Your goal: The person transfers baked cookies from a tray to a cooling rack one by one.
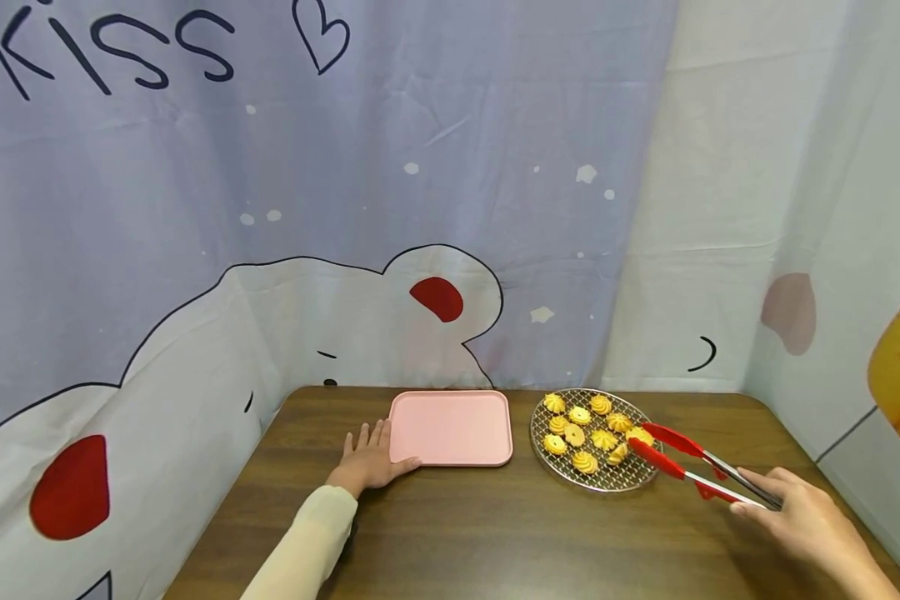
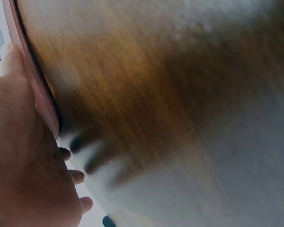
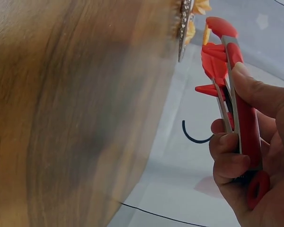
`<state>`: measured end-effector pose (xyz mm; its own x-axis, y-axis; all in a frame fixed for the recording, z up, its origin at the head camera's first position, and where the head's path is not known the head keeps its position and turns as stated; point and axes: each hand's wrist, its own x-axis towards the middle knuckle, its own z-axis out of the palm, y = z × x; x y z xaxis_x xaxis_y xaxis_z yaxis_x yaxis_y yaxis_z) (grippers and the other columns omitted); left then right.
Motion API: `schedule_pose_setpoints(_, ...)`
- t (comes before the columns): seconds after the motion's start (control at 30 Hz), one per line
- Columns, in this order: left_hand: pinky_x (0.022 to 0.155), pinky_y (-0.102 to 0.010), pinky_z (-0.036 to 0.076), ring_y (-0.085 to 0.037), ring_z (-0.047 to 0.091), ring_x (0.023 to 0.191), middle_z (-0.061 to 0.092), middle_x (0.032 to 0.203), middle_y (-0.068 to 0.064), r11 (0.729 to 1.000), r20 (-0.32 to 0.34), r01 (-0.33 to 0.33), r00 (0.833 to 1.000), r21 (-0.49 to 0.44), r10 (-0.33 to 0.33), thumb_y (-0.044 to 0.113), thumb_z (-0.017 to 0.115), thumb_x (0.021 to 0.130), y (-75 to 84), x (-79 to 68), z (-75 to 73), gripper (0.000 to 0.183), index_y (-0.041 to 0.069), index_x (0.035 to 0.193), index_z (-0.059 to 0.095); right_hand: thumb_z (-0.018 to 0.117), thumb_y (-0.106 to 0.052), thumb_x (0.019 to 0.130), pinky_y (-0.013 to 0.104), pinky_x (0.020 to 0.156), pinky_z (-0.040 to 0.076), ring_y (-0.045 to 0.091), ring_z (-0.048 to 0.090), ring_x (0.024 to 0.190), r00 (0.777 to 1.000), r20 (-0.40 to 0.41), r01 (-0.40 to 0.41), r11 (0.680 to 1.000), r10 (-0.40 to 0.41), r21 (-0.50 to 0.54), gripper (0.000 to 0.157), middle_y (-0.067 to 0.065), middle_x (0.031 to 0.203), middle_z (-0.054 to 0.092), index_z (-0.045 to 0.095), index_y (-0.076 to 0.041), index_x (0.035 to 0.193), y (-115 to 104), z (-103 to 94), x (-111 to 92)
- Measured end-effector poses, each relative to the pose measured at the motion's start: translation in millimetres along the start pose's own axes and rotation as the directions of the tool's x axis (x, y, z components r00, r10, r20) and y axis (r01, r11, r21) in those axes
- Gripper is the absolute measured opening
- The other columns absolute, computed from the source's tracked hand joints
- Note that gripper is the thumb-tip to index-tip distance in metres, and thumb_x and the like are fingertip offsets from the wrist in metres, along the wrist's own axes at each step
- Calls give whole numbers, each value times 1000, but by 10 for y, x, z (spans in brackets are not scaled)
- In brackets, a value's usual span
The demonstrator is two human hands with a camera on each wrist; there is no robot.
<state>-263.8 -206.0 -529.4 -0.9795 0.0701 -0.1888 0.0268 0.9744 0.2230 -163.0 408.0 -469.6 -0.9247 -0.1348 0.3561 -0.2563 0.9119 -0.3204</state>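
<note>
A pink tray [image 1: 451, 428] lies on the wooden table. My left hand [image 1: 372, 459] rests with spread fingers at its left side, and the thumb reaches along the near edge. In the left wrist view the thumb [image 2: 13, 61] lies against the tray's rim [image 2: 38, 90]. My right hand [image 1: 806, 512] grips red-and-steel tongs [image 1: 708, 467] by the handles. Their red tips are parted around a piped yellow cookie [image 1: 640, 436] at the right side of a round wire rack [image 1: 562, 472]. In the right wrist view, fingers and thumb wrap the tongs' red handle [image 3: 248, 123].
Several more swirled cookies [image 1: 603, 439] sit on the rack, right of the tray. Brown wooden tabletop [image 1: 540, 542] spreads in front of both. A printed curtain [image 1: 450, 192] hangs close behind the table's back edge and along its sides.
</note>
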Motion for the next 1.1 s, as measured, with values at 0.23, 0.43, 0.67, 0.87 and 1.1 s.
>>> schedule_pose_setpoints(0.23, 120, -66, 4, -45, 12, 154, 18, 167, -22, 1000, 0, 0, 1000, 10, 0, 83, 41, 89, -9, 6, 3, 113, 0, 162, 12, 87, -35, 78, 26, 55, 29, 1, 36, 65, 1000, 25, -10, 999, 11, -35, 60, -9, 82, 51, 71, 0, 123, 29, 2, 22)
schedule_pose_setpoints(0.43, 120, -66, 3, -45, 12, 153, 19, 167, -22, 1000, -3, -4, 1000, 2, 4, 84, 41, 88, -12, 12, 0, 115, 0, 162, 12, 85, -38, 80, 28, 55, 31, 6, 38, 66, 996, 75, -45, 997, 50, -54, 63, -5, 85, 52, 69, 0, 127, 19, -16, 64)
schedule_pose_setpoints(0.67, 120, -65, 3, -44, 11, 154, 18, 167, -21, 1000, -4, -4, 1000, -4, 4, 84, 41, 88, -1, 3, -3, 115, 1, 162, 12, 82, -41, 84, 33, 55, 35, 16, 46, 69, 988, 134, -73, 995, 80, -63, 65, 1, 90, 57, 66, 2, 130, 35, -18, 84)
schedule_pose_setpoints(0.87, 120, -65, 3, -44, 11, 154, 18, 167, -20, 1000, -8, -4, 1000, -9, 4, 84, 42, 88, 14, -7, -20, 115, 1, 162, 12, 80, -43, 86, 34, 56, 37, 18, 49, 71, 980, 172, -91, 994, 99, -55, 66, 4, 93, 60, 65, 3, 131, 52, 2, 81)
schedule_pose_setpoints(1.1, 120, -65, 1, -44, 11, 154, 18, 167, -21, 1000, -6, 0, 1000, -8, 0, 85, 42, 87, -6, -8, -4, 116, 0, 162, 13, 80, -42, 85, 34, 57, 40, 19, 51, 73, 982, 162, -86, 995, 93, -50, 67, 7, 96, 62, 64, 4, 131, 66, 25, 93)
